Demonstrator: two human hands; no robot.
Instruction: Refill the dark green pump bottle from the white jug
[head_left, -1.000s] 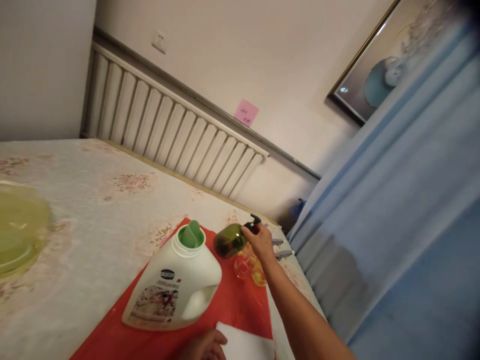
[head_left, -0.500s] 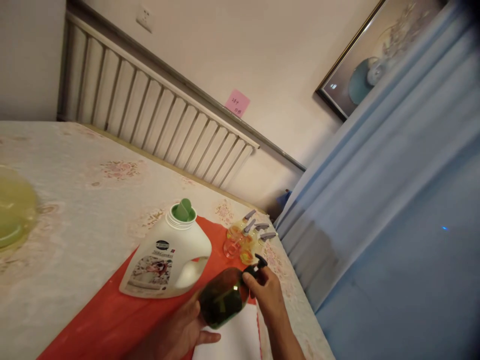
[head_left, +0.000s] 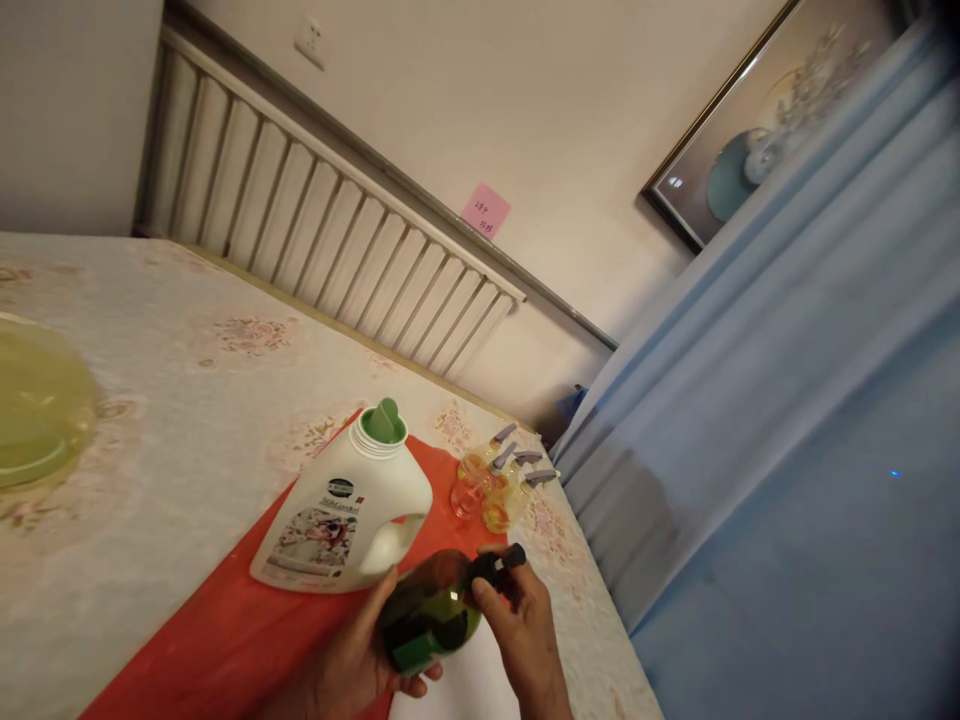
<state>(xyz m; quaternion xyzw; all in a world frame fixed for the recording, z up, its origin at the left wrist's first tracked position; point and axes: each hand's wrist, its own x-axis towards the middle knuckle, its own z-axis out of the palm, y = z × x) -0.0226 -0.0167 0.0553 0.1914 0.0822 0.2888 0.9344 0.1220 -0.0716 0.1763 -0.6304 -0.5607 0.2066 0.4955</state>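
A dark green pump bottle (head_left: 429, 608) lies tilted between my hands, its black pump head (head_left: 501, 568) pointing up and right. My left hand (head_left: 364, 655) is wrapped round the bottle's lower end. With thumb and fingers, my right hand (head_left: 521, 620) grips the pump collar. Just behind stands a white detergent jug (head_left: 352, 530) without a cap, a green spout showing in its mouth. Several small clear bottles with grey pump tops (head_left: 480, 490), holding red and yellow liquid, stand right of the jug.
A red cloth (head_left: 202, 620) and a white sheet (head_left: 480, 675) lie on the flowered tablecloth (head_left: 172, 400). A yellow translucent basin (head_left: 45, 400) is at the left. Beyond the table are a radiator (head_left: 322, 220) and a blue curtain (head_left: 750, 420).
The bottle has turned between my hands, showing a green label patch. Its pump nozzle has swung round, and my right-hand fingers have shifted on the collar. The view has moved slightly.
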